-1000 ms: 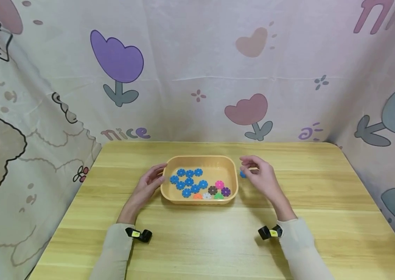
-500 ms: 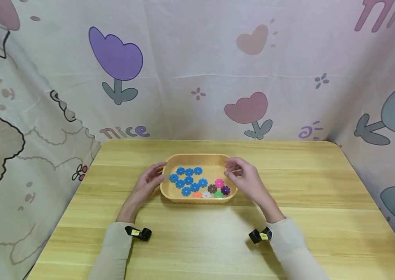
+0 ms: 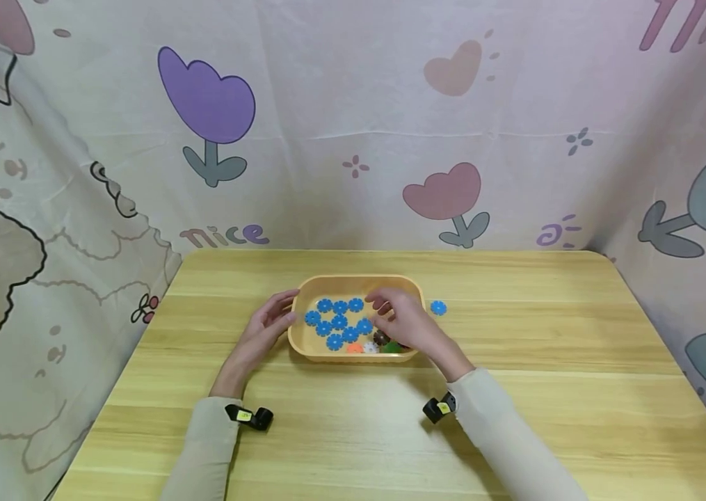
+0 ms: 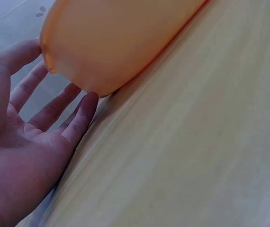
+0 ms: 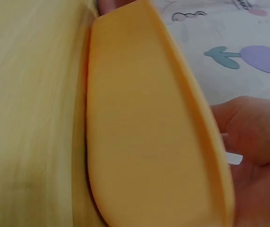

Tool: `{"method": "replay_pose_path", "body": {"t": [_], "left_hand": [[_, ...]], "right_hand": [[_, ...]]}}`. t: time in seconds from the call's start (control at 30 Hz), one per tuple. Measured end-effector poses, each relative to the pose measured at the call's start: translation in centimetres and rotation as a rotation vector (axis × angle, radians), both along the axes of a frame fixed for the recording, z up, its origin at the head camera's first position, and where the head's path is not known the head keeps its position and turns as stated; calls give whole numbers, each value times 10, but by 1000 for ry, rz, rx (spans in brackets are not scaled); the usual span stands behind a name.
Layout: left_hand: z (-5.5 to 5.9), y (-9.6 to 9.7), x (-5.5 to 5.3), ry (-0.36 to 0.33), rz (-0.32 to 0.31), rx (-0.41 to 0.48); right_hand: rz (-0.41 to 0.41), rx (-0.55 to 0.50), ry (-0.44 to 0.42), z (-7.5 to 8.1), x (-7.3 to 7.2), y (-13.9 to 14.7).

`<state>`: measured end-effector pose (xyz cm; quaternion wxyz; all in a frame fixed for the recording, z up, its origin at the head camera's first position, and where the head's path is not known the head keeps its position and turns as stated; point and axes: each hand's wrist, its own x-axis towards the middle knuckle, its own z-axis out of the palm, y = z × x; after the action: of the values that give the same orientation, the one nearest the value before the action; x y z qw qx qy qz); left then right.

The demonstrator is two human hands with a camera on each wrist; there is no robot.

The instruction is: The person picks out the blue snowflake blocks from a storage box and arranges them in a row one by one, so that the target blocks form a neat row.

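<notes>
L hand point(image 3: 266, 327) at tray's L end: fingers fairly straight, spread wide, tips on outside wall, thumb by rim. R hand point(image 3: 404, 319) is over R part of tray point(image 3: 353, 359), thumb + fingertips loosely bent w/ gap btwn, so grip part-wide; R wrist cam has fingertips hidden behind tray wall. Tray sits flat on wood table point(image 3: 353, 438), toward far edge. Blue pcs point(image 3: 339, 321) clustered L/center in tray, nearest ones just beside R fingertips. Front R of tray: orange pc point(image 3: 355, 348), white pc point(image 3: 371, 347), brown pc point(image 3: 380, 337), green pc point(image 3: 392, 347), last one partly under R hand. Lone blue pc point(image 3: 438, 307) on table, just R of tray. Printed cloth point(image 3: 327, 90) behind.
</notes>
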<state>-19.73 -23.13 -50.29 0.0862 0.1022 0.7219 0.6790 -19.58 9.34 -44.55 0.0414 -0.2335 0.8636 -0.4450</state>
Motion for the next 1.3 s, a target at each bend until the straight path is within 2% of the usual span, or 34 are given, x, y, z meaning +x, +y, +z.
{"method": "replay_pose_path", "body": {"t": [0.2,0.43,0.7,0.9,1.1,1.3], "left_hand": [[-1,0,-2,14,-16,-2],[-1,0,-1,19,-20,15],[-1,-1,-1,19,-11,6],[0,-1,-2,20,-8,7],[-3,-2,-1,16,-10,16],[-2,-2,-1,19,-4,4]], "right_hand": [[18,84,-23,-6,-7,-9],[29,173,-108,-14,-11,-16],[64,227,-104,-15,-15,-20],[67,215,-139,-15,-15,-21],[67,153,-161,-16,-14,-22],[65,93,-103,-15,-17,-19]]}}
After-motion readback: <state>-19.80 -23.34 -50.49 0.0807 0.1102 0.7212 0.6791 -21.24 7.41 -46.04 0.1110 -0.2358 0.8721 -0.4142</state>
